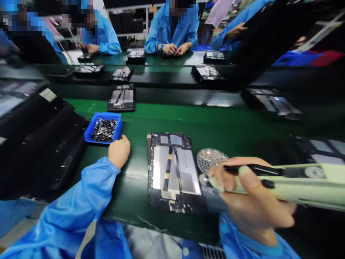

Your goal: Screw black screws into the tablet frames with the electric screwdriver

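My left hand [119, 151] rests on the green mat, fingers curled under, right beside a blue tray [93, 124] holding several small dark metal parts. Nothing shows in that hand. My right hand [250, 201] is wrapped around a pale green electric screwdriver [296, 183], held close to the camera at lower right. An opened tablet chassis [172, 169] with silver panels and a flex cable lies flat between my hands. A round silver dish [210, 159] sits just right of the chassis, partly behind my right fingers.
A stack of black trays [40, 144] fills the left. More opened tablets [122, 98] lie on the belt [167, 93] beyond. Several people in blue coats [172, 28] work at the far side. Another unit [323, 151] sits at right.
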A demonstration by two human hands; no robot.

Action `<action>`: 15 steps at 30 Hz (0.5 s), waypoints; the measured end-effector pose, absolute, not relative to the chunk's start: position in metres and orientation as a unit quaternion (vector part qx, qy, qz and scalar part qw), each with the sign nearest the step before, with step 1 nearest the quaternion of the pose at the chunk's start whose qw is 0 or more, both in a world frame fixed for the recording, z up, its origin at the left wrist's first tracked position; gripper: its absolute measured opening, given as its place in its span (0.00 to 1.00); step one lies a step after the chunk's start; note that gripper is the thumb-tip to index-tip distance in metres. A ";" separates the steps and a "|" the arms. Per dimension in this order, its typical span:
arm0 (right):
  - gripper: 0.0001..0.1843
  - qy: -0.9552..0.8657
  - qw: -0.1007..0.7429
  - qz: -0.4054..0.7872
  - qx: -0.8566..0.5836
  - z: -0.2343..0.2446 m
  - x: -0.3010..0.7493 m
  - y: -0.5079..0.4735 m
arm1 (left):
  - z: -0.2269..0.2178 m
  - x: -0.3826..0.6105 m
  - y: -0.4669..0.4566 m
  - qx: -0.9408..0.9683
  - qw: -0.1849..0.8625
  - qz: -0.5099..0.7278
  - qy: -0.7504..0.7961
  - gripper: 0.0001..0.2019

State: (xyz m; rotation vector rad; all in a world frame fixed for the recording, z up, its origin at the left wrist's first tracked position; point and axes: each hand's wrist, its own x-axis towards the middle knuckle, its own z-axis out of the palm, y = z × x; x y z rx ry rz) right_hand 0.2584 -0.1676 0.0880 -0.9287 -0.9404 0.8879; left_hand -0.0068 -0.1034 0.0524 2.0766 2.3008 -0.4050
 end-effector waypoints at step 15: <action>0.12 -0.539 0.526 0.553 -0.357 0.088 0.242 -0.205 | 0.040 -0.020 -0.103 0.712 0.068 -0.048 0.697 0.15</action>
